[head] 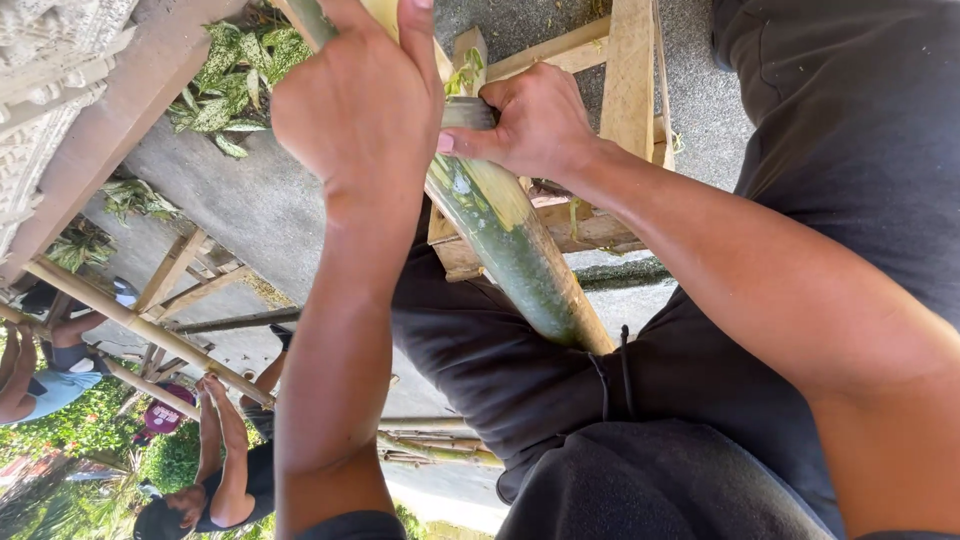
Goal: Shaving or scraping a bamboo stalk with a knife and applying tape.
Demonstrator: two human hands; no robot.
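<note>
Both hands grip the green bamboo pole [510, 245], left hand [365, 100] clenched at 11 o'clock, right hand [535, 120] at 12, over the wooden frame [625, 70]; it looks stiff, smooth, fairly heavy.

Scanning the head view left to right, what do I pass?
Carved stone wall → co-workers bent over a long bamboo pole → left hand → green bamboo stalk → right hand → wooden frame.

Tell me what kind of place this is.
Probably an outdoor yard used for bamboo work. The left hand and right hand grip a green bamboo pole over a wooden frame, on concrete ground, with plants nearby.
</note>
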